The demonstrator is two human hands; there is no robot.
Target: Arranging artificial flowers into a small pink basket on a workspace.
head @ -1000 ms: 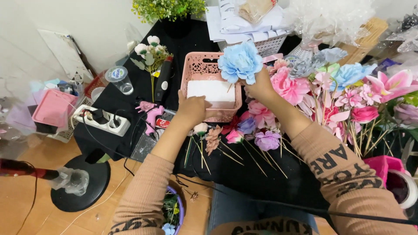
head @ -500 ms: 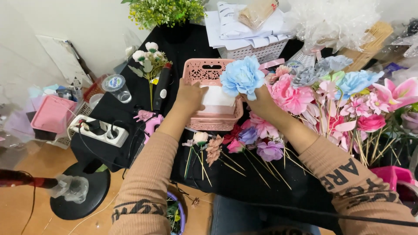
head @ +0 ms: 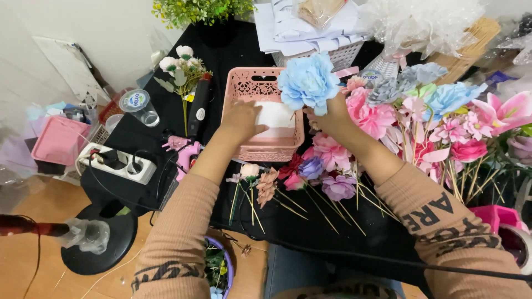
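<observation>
- Loose flowers (head: 310, 177) are lying on the black bench (head: 166, 105) nearest the person, in front of the basket, much as a second ago.
- The left hand (head: 242, 119) is now resting inside the pink basket (head: 244, 88), fingers together and flat on the white block (head: 277, 119); earlier it was nearer the front wall.
- The right hand (head: 332, 115) is gripping the blue flower (head: 308, 83) by its stem, fingers clamped, holding it over the basket's right rim as before.
- A glue gun (head: 185, 155) is lying left of the basket.
- A white basket (head: 332, 55) of papers is standing behind.
</observation>
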